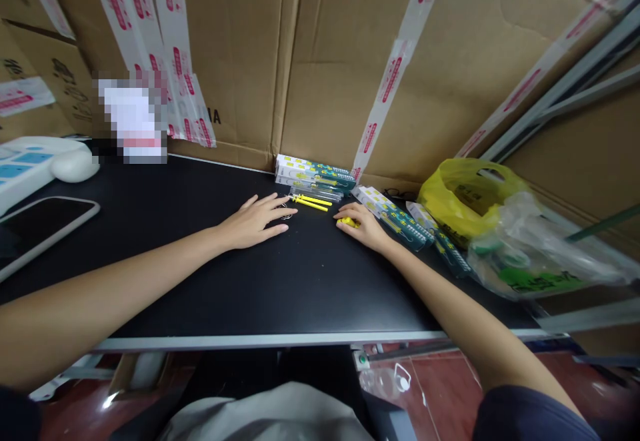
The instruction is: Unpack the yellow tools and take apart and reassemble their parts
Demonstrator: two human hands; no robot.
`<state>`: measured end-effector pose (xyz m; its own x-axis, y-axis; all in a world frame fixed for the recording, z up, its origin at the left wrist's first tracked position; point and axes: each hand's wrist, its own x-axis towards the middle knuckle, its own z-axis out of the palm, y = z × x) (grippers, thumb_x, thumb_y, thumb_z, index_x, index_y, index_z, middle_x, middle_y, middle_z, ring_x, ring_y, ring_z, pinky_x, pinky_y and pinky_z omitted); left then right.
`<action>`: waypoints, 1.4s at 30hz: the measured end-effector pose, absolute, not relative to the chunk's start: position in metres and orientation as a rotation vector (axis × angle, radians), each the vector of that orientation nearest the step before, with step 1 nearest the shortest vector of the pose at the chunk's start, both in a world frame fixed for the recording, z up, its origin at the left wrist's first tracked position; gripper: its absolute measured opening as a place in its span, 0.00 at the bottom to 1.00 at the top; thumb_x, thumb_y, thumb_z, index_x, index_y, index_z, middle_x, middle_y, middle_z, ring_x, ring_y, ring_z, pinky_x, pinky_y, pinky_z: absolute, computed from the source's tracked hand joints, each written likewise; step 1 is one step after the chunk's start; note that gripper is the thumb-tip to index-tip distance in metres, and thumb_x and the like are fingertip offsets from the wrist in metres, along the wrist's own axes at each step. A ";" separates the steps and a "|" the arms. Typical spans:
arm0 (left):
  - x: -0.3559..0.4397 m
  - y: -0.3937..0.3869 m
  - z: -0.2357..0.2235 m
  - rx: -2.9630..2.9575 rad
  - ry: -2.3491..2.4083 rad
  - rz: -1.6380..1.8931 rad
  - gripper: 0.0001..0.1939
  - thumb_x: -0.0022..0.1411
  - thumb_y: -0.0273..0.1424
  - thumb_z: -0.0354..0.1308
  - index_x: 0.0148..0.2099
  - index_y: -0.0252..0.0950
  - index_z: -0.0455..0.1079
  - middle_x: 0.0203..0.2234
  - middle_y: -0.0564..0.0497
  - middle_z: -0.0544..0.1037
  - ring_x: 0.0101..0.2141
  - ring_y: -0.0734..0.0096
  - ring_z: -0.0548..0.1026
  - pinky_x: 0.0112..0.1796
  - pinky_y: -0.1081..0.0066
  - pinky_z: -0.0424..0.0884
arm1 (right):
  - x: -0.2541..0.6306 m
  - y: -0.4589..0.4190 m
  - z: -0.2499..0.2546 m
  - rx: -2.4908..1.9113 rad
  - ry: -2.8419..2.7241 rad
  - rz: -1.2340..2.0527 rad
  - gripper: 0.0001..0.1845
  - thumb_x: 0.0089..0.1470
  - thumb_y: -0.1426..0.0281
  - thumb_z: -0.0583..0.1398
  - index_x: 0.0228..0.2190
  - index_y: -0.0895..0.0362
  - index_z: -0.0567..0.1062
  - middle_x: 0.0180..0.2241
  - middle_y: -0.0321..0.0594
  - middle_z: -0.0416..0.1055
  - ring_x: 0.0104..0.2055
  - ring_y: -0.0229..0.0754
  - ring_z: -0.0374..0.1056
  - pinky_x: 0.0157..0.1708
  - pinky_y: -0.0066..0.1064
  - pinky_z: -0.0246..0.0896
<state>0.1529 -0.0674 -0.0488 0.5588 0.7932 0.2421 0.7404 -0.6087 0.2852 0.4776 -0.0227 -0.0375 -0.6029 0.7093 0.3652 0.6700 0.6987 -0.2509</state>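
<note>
My left hand (257, 221) lies palm down on the black tabletop with its fingers spread. Its fingertips reach small metal rings (287, 215) and the near ends of thin yellow rods (314, 205); whether they touch cannot be made out. Behind the rods are clear plastic sleeves (325, 193). My right hand (364, 226) rests to the right of the rods, its fingers curled over a small yellow piece (349, 222). Most of that piece is covered by the fingers, so its kind is unclear.
Slim green-and-white printed boxes (315, 173) lie at the back, and more boxes (395, 218) sit beside my right hand. A yellow plastic bag (465, 194) and a clear bag (540, 254) stand right. At left are a phone (45, 228) and a white device (30, 164). Cardboard (345, 61) walls the back.
</note>
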 end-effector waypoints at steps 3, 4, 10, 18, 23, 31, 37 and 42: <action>0.152 -0.066 -0.049 2.633 1.262 0.470 0.25 0.68 0.48 0.40 0.64 0.50 0.56 0.65 0.49 0.55 0.64 0.56 0.51 0.59 0.43 0.48 | 0.478 -0.026 -0.040 -1.035 -2.434 0.150 0.10 0.56 0.63 0.59 0.38 0.53 0.77 0.43 0.43 0.70 0.47 0.46 0.67 0.50 0.42 0.60; 0.152 -0.066 -0.048 2.632 1.257 0.462 0.25 0.69 0.48 0.39 0.64 0.49 0.57 0.64 0.49 0.56 0.64 0.56 0.51 0.59 0.45 0.49 | 0.477 -0.027 -0.040 -1.031 -2.421 0.154 0.09 0.56 0.64 0.59 0.37 0.53 0.77 0.43 0.43 0.71 0.46 0.46 0.67 0.49 0.42 0.60; 0.153 -0.076 -0.042 2.686 1.213 0.422 0.26 0.68 0.49 0.41 0.63 0.47 0.59 0.63 0.51 0.58 0.63 0.60 0.54 0.60 0.55 0.54 | 0.474 -0.039 -0.040 -1.013 -2.392 0.183 0.08 0.56 0.65 0.59 0.36 0.54 0.76 0.41 0.43 0.71 0.45 0.45 0.67 0.48 0.42 0.61; 0.153 -0.092 -0.035 2.705 1.277 0.349 0.26 0.65 0.51 0.46 0.60 0.47 0.64 0.61 0.49 0.63 0.60 0.55 0.61 0.57 0.56 0.60 | 0.470 -0.057 -0.037 -0.988 -2.392 0.246 0.09 0.56 0.63 0.59 0.36 0.54 0.76 0.41 0.44 0.71 0.46 0.45 0.67 0.48 0.42 0.61; 0.154 -0.092 -0.033 2.710 1.283 0.455 0.28 0.64 0.54 0.43 0.53 0.44 0.72 0.55 0.47 0.71 0.55 0.56 0.69 0.54 0.58 0.64 | 0.465 -0.064 -0.035 -0.978 -2.420 0.265 0.11 0.56 0.62 0.59 0.39 0.53 0.75 0.42 0.45 0.71 0.47 0.47 0.67 0.49 0.43 0.61; 0.160 -0.091 -0.036 2.829 1.266 0.577 0.27 0.65 0.52 0.43 0.56 0.44 0.68 0.58 0.46 0.67 0.58 0.52 0.63 0.58 0.51 0.57 | 0.480 -0.051 -0.030 -1.212 -2.088 0.197 0.17 0.60 0.57 0.53 0.40 0.55 0.74 0.41 0.44 0.72 0.46 0.47 0.68 0.50 0.42 0.60; 0.164 -0.095 -0.033 2.844 1.179 0.652 0.23 0.67 0.47 0.45 0.58 0.45 0.65 0.57 0.48 0.68 0.59 0.59 0.62 0.61 0.50 0.49 | 0.483 -0.046 -0.036 -1.257 -2.081 0.385 0.19 0.58 0.55 0.54 0.42 0.54 0.73 0.42 0.43 0.72 0.46 0.46 0.68 0.49 0.41 0.63; 0.164 -0.093 -0.031 2.818 1.157 0.707 0.20 0.67 0.44 0.46 0.57 0.44 0.66 0.55 0.48 0.70 0.56 0.61 0.66 0.61 0.49 0.50 | 0.475 -0.058 -0.034 -1.115 -2.306 0.325 0.20 0.54 0.57 0.60 0.46 0.53 0.71 0.45 0.44 0.69 0.49 0.47 0.66 0.51 0.43 0.61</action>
<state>0.1642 -0.0929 -0.0305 0.6242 0.6699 0.4019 0.6633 -0.7263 0.1805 0.4747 -0.0581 -0.0342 -0.5030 0.7794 0.3735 0.6457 0.6261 -0.4371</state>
